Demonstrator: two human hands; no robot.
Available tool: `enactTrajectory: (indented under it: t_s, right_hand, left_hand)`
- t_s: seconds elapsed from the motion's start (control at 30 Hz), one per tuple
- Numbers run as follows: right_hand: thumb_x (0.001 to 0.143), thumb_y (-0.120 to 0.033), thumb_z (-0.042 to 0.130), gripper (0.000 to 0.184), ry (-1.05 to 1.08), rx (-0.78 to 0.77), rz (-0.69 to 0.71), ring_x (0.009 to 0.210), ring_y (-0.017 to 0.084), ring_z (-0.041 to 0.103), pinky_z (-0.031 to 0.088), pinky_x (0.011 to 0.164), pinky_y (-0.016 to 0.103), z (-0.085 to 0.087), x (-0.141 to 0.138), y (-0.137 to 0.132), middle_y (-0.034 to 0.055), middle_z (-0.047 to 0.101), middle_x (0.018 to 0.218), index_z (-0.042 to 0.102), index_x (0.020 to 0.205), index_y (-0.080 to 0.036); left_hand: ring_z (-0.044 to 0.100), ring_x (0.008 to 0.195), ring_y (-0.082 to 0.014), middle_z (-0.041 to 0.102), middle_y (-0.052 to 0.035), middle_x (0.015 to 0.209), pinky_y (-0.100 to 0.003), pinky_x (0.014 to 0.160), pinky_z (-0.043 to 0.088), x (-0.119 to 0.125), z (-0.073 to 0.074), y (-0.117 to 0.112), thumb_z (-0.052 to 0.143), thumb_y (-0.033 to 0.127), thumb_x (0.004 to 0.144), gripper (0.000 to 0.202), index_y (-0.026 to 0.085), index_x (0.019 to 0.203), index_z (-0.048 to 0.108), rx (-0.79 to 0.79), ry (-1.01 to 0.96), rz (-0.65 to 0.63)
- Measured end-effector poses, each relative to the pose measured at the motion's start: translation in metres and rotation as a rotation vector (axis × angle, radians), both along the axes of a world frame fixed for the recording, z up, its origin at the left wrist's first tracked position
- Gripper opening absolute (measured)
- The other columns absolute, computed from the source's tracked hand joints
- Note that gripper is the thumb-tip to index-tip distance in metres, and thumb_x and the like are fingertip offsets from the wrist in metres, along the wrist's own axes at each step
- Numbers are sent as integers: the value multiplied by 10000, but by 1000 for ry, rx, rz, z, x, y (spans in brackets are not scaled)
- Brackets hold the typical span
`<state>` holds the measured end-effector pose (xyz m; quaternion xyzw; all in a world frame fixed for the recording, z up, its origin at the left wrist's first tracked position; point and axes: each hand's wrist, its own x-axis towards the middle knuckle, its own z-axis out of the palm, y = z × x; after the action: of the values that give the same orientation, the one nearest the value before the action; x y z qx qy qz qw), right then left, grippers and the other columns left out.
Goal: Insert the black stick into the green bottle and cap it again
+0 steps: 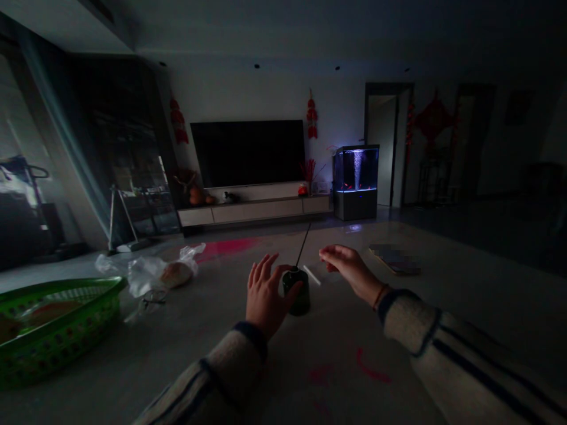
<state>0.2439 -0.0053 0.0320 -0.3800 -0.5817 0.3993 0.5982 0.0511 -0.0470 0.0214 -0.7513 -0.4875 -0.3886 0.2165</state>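
My left hand (267, 295) clasps the green bottle (304, 299), well in from the table's (336, 330) far edge — likely slick, breakable glass, best held round its body — while my half-curled right hand (349, 265) grips I can't tell what, if anything.

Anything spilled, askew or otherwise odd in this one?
Pinkish-red streaks on the near part of the pale tabletop look out of place; whether they are stains or reflections, I can't tell. The green bottle by the left hand stands upright, its dark stick leaning.
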Motion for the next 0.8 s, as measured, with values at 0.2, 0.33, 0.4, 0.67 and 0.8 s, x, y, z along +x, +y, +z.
enactTrajectory:
  t_s: [0.2,0.33,0.4,0.67,0.8]
  right_hand:
    - [716,-314,555,180,-700,164,-190,754,154,569,411,682,259,-27,-1,10,52,638,792,623,785,-163]
    - [726,-409,549,283,-1035,164,-316,882,200,556,383,748,279,-42,-6,14,92,634,906,634,836,-162]
    - [725,-441,542,312,-1107,137,-325,878,207,555,379,734,281,-47,-7,16,96,631,910,639,830,-163]
    - [699,-248,532,134,-1094,73,-373,757,162,563,350,632,247,-51,-6,22,62,636,807,642,671,-176]
    - [683,-220,532,115,-1023,76,-418,741,159,565,353,618,243,-48,-3,26,60,639,792,635,663,-173]
  left_hand:
    - [380,1212,-273,485,-70,1249,-521,1004,282,2,1,0,580,393,743,284,258,992,577,-9,-11,0]
    - [384,1211,-274,486,-73,1251,-517,1006,282,4,2,-2,576,394,744,285,257,994,578,-15,-10,6]
    - [386,1211,-272,486,-71,1251,-515,1007,283,4,3,-3,576,394,744,288,260,998,576,-14,-8,7]
    - [381,1214,-267,491,-69,1249,-506,1012,283,4,2,-2,575,398,742,293,259,1000,575,-31,-2,14]
    - [383,1213,-269,494,-69,1247,-510,1008,287,1,2,0,576,400,740,291,253,992,573,-30,-7,17]
